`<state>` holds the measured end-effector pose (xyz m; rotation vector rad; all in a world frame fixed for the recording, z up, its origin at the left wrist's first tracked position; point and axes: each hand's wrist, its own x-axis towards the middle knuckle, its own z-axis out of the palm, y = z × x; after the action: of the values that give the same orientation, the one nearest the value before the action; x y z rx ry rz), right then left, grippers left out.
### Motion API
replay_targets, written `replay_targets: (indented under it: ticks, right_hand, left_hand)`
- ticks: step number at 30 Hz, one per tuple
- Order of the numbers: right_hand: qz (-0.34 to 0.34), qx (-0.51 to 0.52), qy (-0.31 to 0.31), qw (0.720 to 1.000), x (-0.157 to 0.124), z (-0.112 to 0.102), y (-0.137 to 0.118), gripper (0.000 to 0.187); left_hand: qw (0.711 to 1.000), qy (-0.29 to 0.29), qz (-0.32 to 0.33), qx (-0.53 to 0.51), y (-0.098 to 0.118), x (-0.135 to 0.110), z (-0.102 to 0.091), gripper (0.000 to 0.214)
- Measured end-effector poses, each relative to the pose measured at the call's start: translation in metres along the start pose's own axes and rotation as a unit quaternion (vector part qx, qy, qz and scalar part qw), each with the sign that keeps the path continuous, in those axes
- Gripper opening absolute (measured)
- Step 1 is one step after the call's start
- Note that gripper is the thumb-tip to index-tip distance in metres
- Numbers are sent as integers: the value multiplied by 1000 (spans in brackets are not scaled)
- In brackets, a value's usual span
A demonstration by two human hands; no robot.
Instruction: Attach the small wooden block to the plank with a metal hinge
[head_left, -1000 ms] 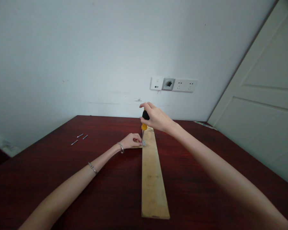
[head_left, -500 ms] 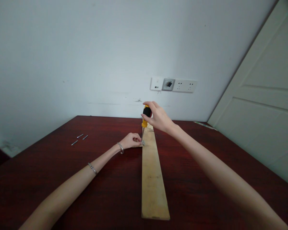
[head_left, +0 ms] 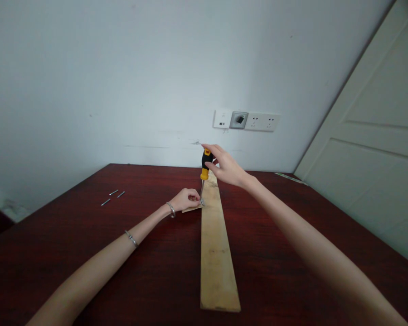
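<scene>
The right hand [head_left: 226, 167] grips the screwdriver [head_left: 204, 174]; the left hand [head_left: 185, 200] pinches something unclear at the metal plate [head_left: 203, 202]. Work there seems unfinished; three metal fasteners [head_left: 121, 194] lie unused at left.

Where the left hand [head_left: 185, 200] met its forearm [head_left: 102, 262], a slim silver-coloured bangle [head_left: 171, 209] was worn. A second silver-coloured band [head_left: 131, 238] sat at eight o'clock from it, showing a small raised detail. The right forearm [head_left: 313, 231] was bare.
</scene>
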<state>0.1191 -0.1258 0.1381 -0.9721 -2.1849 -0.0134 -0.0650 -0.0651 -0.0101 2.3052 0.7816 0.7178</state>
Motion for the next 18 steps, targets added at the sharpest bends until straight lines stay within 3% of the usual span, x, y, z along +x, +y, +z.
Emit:
replay_targets:
  ticks: [12, 18]
  right_hand:
    - [-23, -11, -4, 1000, 1, 0, -5, 53]
    - [-38, -32, -2, 999, 0, -4, -4, 46]
  left_hand:
    - [1000, 13, 3, -9, -1, -2, 3, 13]
    - [998, 20, 47, 27, -9, -1, 4, 18]
